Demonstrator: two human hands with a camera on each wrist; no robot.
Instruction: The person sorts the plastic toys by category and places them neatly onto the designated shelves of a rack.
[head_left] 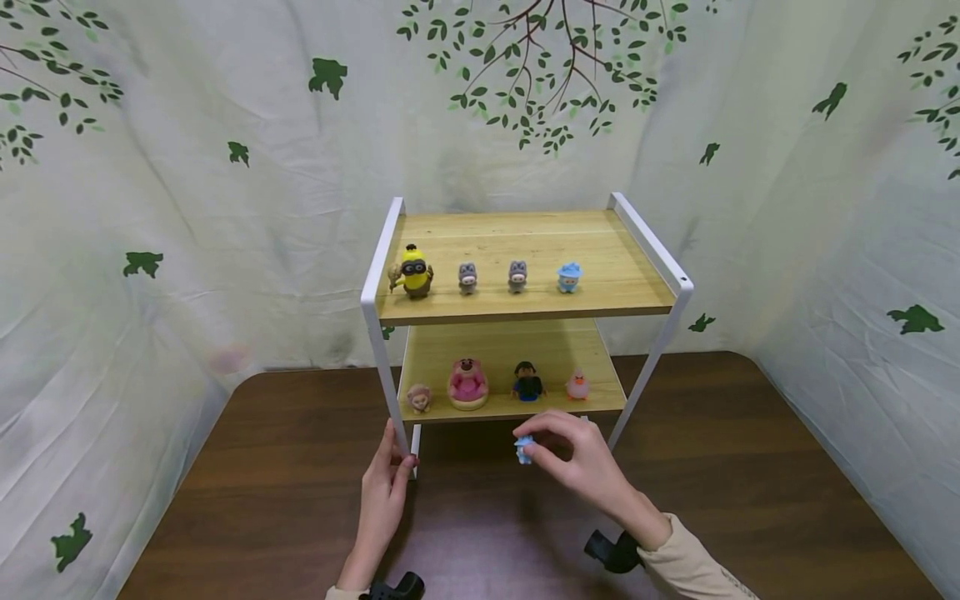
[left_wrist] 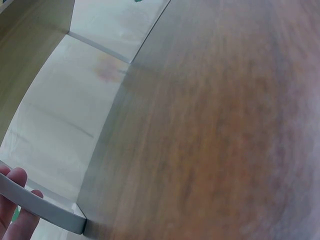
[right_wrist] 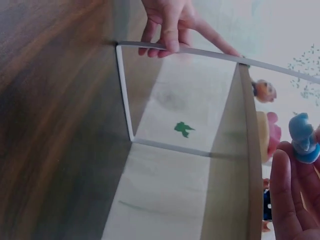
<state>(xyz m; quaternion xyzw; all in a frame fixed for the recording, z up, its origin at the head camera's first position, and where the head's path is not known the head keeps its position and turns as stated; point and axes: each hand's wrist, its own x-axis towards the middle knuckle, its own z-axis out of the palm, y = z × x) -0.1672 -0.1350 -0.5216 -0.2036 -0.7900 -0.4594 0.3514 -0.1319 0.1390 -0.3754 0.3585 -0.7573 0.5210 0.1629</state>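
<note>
My right hand (head_left: 573, 458) pinches a small light-blue figurine (head_left: 523, 450) between thumb and fingers, in front of the lower shelf's edge. In the right wrist view the blue figurine (right_wrist: 303, 137) shows close up, with several fingers (right_wrist: 284, 192) about it. With my left hand (head_left: 384, 492) I grip the front left leg of a two-tier shelf rack (head_left: 525, 319) with white frame and wooden boards. In the left wrist view, fingertips (left_wrist: 19, 175) of that hand wrap the white leg (left_wrist: 45, 207).
The upper board bears a minion figurine (head_left: 414, 273), two grey figurines (head_left: 468, 279) and a blue-hatted one (head_left: 569, 277). On the lower board stand a small pale-pink figurine (head_left: 418, 398), a pink bear (head_left: 468, 385), a dark-haired figurine (head_left: 528, 382) and a pink duck (head_left: 577, 386). The rack stands on a brown table (head_left: 735, 467).
</note>
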